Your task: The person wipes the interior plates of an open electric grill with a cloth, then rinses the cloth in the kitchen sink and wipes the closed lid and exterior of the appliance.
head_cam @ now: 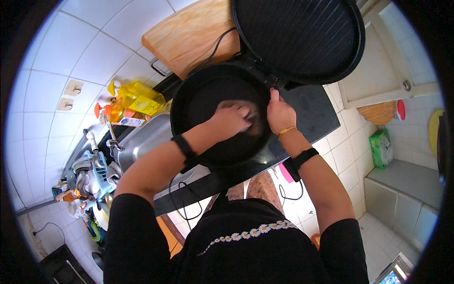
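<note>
A black electric griddle (216, 149) lies opened on the dark countertop, partly over the sink's edge. Its ribbed upper plate (301, 39) is swung back past the hinge. Inside the round lower pan, my left hand (234, 117) presses down with curled fingers on a blurred, pale brownish piece that looks like a cloth (256, 124). My right hand (282, 113) grips the pan's right rim close to the hinge, thumb pointing along it. Black bands circle both my wrists.
A wooden cutting board (198, 35) leans on the tiled wall behind the griddle. Yellow and orange pump bottles (138, 101) stand beside the steel sink (149, 136) and its tap (115, 143). A blue dish rack (97, 174) holds dishes at left. Black cords (184, 198) hang below the counter.
</note>
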Motion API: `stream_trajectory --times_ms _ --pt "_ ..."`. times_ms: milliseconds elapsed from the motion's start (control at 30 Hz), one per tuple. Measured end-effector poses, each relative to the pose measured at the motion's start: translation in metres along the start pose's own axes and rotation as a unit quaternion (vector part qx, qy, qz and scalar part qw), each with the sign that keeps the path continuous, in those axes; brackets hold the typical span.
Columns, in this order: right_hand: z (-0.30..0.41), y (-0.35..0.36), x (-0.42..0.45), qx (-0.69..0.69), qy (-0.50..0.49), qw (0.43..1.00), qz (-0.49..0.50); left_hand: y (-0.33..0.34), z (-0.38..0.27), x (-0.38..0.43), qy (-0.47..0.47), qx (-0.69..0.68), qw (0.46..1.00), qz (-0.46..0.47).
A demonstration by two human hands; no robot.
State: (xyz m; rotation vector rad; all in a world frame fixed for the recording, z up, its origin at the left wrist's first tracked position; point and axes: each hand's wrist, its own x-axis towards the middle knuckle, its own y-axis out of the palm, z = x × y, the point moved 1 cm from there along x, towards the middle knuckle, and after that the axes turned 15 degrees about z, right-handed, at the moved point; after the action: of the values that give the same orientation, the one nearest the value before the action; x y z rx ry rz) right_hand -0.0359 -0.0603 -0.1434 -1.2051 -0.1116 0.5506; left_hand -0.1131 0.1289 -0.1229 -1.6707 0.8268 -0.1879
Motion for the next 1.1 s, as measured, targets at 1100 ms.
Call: stream_trajectory --times_ms 1100 --pt "0.009 -0.001 0.000 -0.026 0.026 0.999 0.020 -0.002 0.102 -0.069 -0.173 0.265 0.949 -0.011"
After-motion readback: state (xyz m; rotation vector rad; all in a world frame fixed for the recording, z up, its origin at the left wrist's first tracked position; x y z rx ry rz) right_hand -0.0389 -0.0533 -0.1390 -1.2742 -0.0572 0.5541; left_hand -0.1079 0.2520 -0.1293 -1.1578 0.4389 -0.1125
